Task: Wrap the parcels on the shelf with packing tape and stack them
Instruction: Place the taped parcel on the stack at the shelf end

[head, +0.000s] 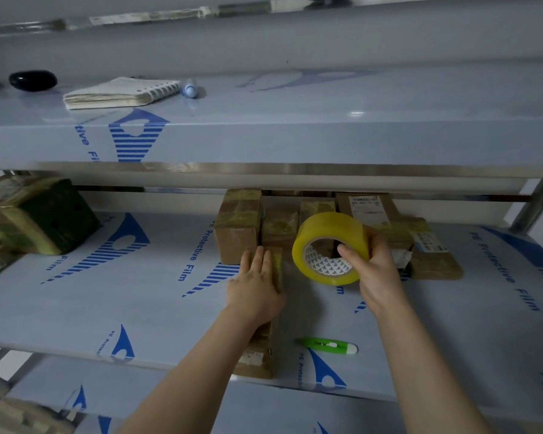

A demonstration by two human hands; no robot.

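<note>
From the head view, keep your left hand (254, 283) flat, fingers straight, pressing down on the long parcel (257, 355) that lies on the middle shelf (138, 308), running from under your palm to the shelf's front edge. That pressure is what will stop the box sliding when the tape pulls, so don't lift it. Your right hand (376, 267) grasps the roll of packing tape (329, 249), thumb hooked inside the core and fingers round the outside, held up just beside the parcel's far end. Whether a free tape end is already stuck down I cannot tell. Lower the roll to the box and draw it along under steady tension. The green cutter (326, 345) lies near your right forearm. More parcels (237, 227) stand at the back.
</note>
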